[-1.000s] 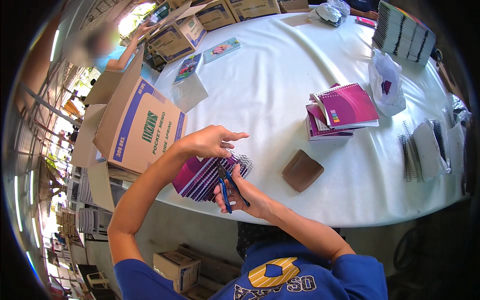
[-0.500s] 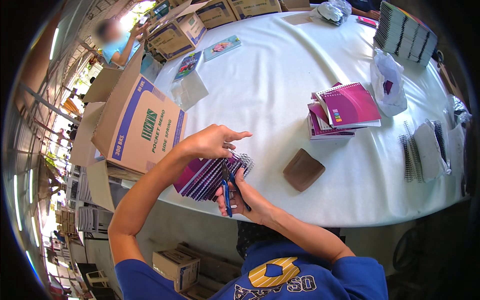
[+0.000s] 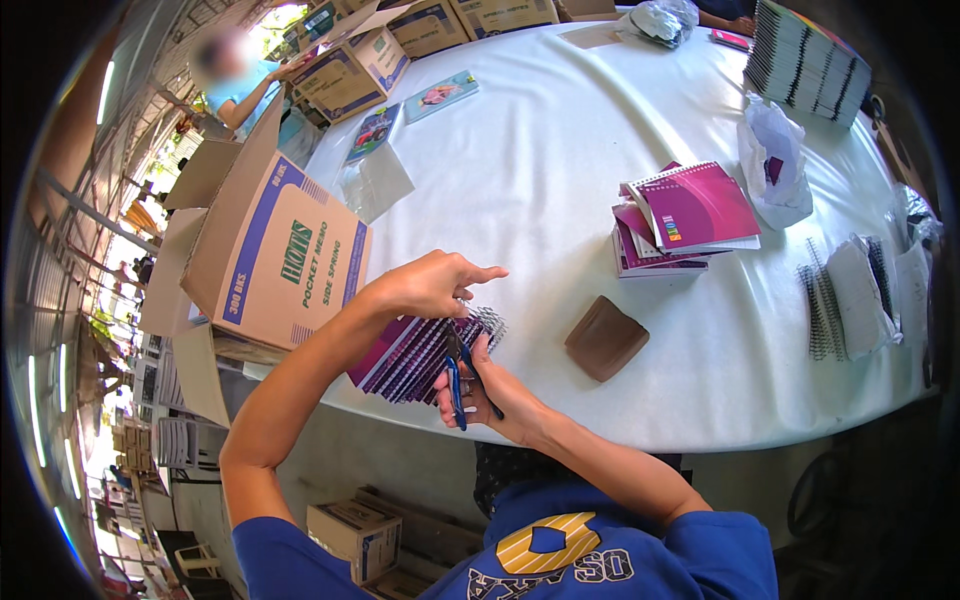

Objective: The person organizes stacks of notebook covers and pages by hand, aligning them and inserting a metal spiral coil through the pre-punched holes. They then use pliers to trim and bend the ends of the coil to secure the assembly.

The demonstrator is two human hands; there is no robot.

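Observation:
A row of purple spiral notebooks point(image 3: 400, 358) lies at the table's near edge, with wire coils point(image 3: 490, 322) sticking out at the right end. Over those coils is my left hand point(image 3: 435, 283), one finger stretched out to the right and the others bent down beside the plier tips. What these bent fingers pinch is hidden. My right hand point(image 3: 508, 400) grips blue-handled cutting pliers point(image 3: 460, 385), their handles slightly apart. The pliers' dark jaws point up at the coils, just below my left fingers.
To the left stands an open carton point(image 3: 285, 250). A brown block-like piece point(image 3: 607, 338) and stacked purple notebooks point(image 3: 700, 210) lie to the right. Farther right are a white plastic bag point(image 3: 775, 175), loose coils point(image 3: 822, 305) and a tall notebook stack point(image 3: 805, 70). A person point(image 3: 245, 95) stands at the back left.
My hands and the pliers keep nearly the same place at the coils. The person at the back left has lowered a raised hand toward a carton.

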